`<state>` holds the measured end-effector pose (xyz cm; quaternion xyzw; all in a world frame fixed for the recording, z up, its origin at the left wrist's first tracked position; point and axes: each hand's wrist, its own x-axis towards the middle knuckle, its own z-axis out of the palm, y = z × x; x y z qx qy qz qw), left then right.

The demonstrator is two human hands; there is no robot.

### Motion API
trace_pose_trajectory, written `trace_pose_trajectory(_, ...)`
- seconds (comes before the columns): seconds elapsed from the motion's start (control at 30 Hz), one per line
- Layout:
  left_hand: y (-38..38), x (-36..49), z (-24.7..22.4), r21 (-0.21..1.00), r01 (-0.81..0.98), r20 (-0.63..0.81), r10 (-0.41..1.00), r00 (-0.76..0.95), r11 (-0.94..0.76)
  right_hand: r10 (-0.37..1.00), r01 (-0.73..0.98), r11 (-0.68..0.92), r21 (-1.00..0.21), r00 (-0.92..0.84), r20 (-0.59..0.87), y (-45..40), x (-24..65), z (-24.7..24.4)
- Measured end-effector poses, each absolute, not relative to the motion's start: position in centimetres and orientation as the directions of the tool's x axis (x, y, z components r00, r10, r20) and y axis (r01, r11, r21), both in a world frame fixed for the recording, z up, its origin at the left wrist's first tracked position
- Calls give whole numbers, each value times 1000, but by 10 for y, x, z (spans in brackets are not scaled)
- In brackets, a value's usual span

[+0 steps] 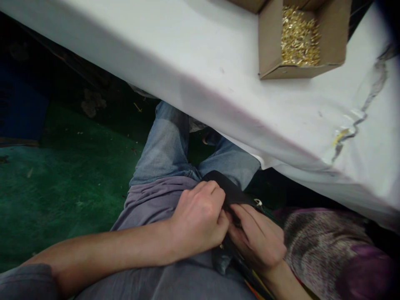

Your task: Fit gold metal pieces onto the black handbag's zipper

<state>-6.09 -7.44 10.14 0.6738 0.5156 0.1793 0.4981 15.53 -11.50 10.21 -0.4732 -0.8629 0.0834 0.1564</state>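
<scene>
Over my lap, a black strap-like piece runs between my hands, with a small shiny metal piece near its right edge. My left hand is closed on the black piece, knuckles up. Close against it, my right hand is curled round the same piece from the right, its fingertips partly hidden. More dark material and a strip with orange and yellow edges hang below my right hand.
A white-covered table crosses above my lap, its cover torn at the right. An open cardboard box on it holds small gold-coloured pieces. Patterned purple-grey fabric lies at the lower right, and a blue object stands at the left.
</scene>
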Motion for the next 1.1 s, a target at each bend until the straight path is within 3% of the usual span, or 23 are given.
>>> trace_pose_trajectory(0.23, -70, -63, 103, 846, 530, -311, 862, 399, 60, 839, 785, 544, -295, -517, 173, -107, 155, 101)
trace_pose_trajectory(0.43, -74, -73, 93, 918, 373, -301, 848, 436, 135, 832, 763, 551, -336, -534, 151, -103, 150, 101)
trace_pose_trajectory(0.63, -82, -80, 92, 844, 432, -487, 791, 370, 318, 815, 753, 577, -315, -555, 166, -99, 150, 102)
trace_pose_trajectory(0.9, -62, -90, 65, 887, 295, -461, 645, 610, 355, 913, 824, 393, -409, -404, 62, -88, 163, 109)
trace_pose_trajectory(1.1, -59, -87, 60, 870, 332, -492, 602, 629, 365, 902, 796, 413, -443, -424, 79, -85, 161, 105)
